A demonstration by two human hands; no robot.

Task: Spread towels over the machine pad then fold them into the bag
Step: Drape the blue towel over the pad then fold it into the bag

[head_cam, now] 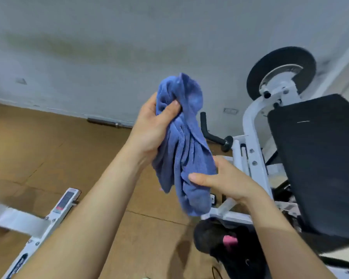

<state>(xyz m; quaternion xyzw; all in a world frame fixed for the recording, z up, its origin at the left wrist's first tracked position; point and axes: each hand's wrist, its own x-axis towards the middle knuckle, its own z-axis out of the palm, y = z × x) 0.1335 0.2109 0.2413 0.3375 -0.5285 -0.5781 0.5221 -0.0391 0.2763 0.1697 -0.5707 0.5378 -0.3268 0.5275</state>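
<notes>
Blue towel (183,141) is bunched & crumpled, held up in mid-air at centre of frame. It hangs roughly vertical, touching neither pad nor bag. Left grip (149,127) is closed round the towel's upper part, thumb dug into the folds, w/ the top of the cloth poking up above the fist. Right grip (226,180) clasps the lower part from the right side: thumb lies across the front of the cloth, fingers go behind it & are mostly hidden. Towel's bottom end dangles free below the right grip.

Black machine pad (314,158) sits at right of frame, tilted, near the towel but apart. Black bag (214,238) is at bottom centre-right, below the towel; sth pink (230,240) shows at it, can't tell what. White machine frame (252,137) stands btw towel & pad, w/ a black weight plate (280,71) at upper right & a black handle (212,135) just right of the towel. Another white frame piece (38,218) is at lower left. Brown floor (48,148) fills the left half, grey wall (109,47) the top.
</notes>
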